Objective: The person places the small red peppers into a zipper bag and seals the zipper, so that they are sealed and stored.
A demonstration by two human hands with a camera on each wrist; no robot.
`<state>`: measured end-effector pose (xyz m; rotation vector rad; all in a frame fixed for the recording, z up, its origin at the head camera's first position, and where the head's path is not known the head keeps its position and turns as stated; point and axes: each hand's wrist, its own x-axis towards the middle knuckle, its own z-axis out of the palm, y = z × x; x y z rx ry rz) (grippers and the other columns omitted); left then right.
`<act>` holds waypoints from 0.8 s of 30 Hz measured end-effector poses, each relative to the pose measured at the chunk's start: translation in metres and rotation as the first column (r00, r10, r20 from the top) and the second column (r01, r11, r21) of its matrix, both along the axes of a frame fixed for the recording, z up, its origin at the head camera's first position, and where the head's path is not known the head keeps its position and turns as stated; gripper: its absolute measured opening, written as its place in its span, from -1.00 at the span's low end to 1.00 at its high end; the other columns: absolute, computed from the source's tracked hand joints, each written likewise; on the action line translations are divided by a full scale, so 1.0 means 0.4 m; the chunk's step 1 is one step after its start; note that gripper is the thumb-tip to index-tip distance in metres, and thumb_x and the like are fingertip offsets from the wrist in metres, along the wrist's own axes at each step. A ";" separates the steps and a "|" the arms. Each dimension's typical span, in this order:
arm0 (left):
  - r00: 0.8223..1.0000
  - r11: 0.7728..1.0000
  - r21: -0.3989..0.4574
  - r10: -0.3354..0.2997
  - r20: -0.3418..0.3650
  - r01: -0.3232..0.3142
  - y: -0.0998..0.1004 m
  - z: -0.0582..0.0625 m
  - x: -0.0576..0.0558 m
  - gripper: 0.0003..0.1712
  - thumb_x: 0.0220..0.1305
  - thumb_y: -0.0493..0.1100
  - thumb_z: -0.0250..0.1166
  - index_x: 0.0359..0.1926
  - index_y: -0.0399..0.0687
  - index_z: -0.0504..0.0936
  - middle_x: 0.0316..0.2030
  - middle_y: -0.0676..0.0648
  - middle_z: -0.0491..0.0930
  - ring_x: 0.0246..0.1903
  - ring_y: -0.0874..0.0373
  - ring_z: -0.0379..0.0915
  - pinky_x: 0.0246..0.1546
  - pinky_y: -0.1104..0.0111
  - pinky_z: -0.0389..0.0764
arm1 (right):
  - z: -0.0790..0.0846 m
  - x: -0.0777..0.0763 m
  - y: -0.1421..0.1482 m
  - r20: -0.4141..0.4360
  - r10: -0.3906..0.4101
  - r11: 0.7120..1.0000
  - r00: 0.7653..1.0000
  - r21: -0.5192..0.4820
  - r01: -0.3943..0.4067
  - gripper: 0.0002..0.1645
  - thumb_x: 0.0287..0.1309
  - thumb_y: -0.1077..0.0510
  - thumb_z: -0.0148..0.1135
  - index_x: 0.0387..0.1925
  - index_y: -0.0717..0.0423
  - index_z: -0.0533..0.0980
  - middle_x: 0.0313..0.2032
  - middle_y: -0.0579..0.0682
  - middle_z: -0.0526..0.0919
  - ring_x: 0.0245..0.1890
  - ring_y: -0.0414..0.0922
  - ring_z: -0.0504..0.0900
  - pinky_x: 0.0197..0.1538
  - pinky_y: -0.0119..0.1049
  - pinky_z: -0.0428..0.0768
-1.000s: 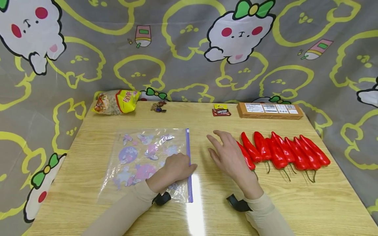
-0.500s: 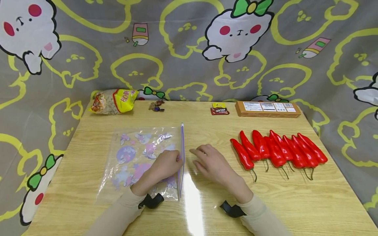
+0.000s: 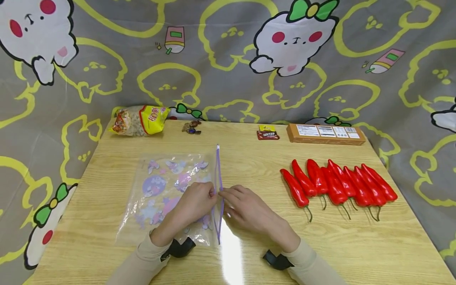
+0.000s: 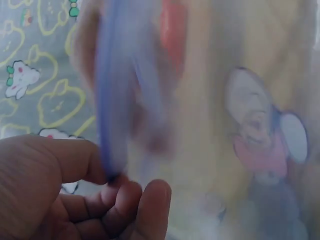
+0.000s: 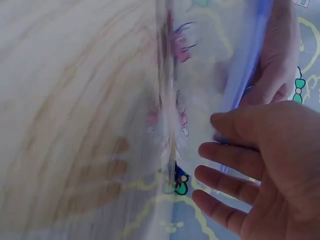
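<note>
A clear zip bag (image 3: 154, 186) with pastel cartoon prints and a purple zip edge (image 3: 218, 158) lies on the table, its mouth edge raised and its two lips slightly apart. My left hand (image 3: 196, 200) pinches one lip between thumb and curled forefinger, seen close in the left wrist view. From the right, my right hand (image 3: 249, 208) meets the other lip. Its thumb and forefinger close on the purple strip in the right wrist view, while the other fingers (image 5: 227, 187) stay extended. Part of that pinch is hidden.
Several red peppers (image 3: 335, 186) lie in a row at the right of the wooden table (image 3: 256, 158). Along the back are a yellow snack bag (image 3: 140, 120), small wrapped sweets (image 3: 191, 127), two small packets (image 3: 268, 133) and a long brown box (image 3: 325, 134). A patterned cloth hangs behind.
My left hand has drawn the bag's edge up and slightly left. My right hand has come from beside the peppers to the bag's mouth, whose lips now stand apart.
</note>
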<state>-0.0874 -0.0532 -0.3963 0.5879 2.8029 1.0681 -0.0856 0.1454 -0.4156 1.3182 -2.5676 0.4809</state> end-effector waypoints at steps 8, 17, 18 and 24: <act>0.971 0.973 -0.035 0.227 -0.074 -0.230 -0.060 0.066 0.001 -0.94 -0.01 -0.35 0.07 -0.55 -0.22 0.39 -0.70 -0.01 0.25 -0.79 0.23 0.09 -0.83 0.45 0.16 | 0.003 -0.009 0.018 0.011 -0.093 0.993 0.996 0.071 0.092 -0.69 0.00 0.18 0.31 -0.14 0.10 0.56 -0.19 -0.07 0.66 -0.05 -0.03 0.54 -0.02 -0.14 0.49; 0.954 0.966 -0.054 0.241 -0.181 -0.254 -0.114 0.097 -0.010 -0.79 0.10 -0.34 0.08 -0.28 -0.32 0.60 -0.51 -0.11 0.59 -0.63 0.11 0.40 -0.59 0.27 0.46 | 0.002 -0.021 0.038 0.026 -0.145 0.984 0.989 0.112 0.141 -0.85 0.05 0.14 0.28 -0.28 0.02 0.59 -0.26 -0.11 0.67 -0.07 -0.02 0.55 -0.07 -0.11 0.50; 0.960 0.971 -0.043 0.225 -0.170 -0.235 -0.112 0.095 -0.010 -0.80 0.12 -0.33 0.08 -0.30 -0.32 0.61 -0.56 -0.09 0.56 -0.69 0.16 0.33 -0.65 0.32 0.41 | 0.002 -0.022 0.039 0.026 -0.145 0.983 0.989 0.119 0.141 -0.85 0.05 0.14 0.28 -0.27 0.02 0.59 -0.24 -0.10 0.67 -0.06 -0.01 0.55 -0.07 -0.10 0.50; 0.981 0.986 0.030 0.168 -0.095 -0.166 -0.098 0.081 -0.014 -0.78 0.19 -0.34 0.08 -0.23 -0.35 0.61 -0.72 0.03 0.41 -0.83 0.30 0.12 -0.81 0.49 0.16 | 0.003 -0.022 0.041 0.030 -0.139 0.979 0.990 0.157 0.133 -0.74 0.06 0.14 0.26 -0.16 0.05 0.59 -0.09 0.02 0.64 0.00 0.02 0.52 0.01 -0.09 0.48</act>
